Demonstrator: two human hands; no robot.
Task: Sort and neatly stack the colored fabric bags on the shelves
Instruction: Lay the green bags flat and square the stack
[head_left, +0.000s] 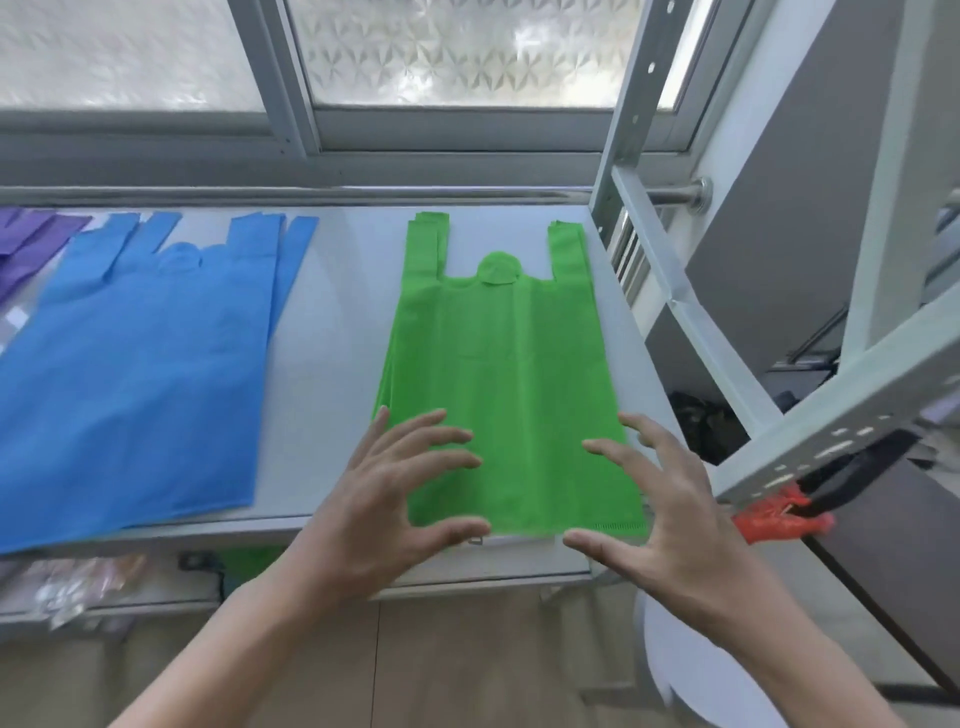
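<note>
Fingers of left hand (384, 499) and right hand (670, 514) spread, gripping nothing; green bag stack (498, 364) lies flat between and beyond fingertips.

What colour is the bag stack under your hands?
Bright green bag stack, plain with no print, clearest in the head view.

bare shelf (332, 332) between stacks, upright (631, 130) right

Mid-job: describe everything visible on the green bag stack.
The green bag stack is several vest-style bags of matte, non-woven-looking fabric, flat on the white shelf, handles and round tab toward the window, hem near the shelf's front edge. Layers fan slightly on its left. The left hand and right hand, fingers spread, cover its near corners; contact is unclear.
</note>
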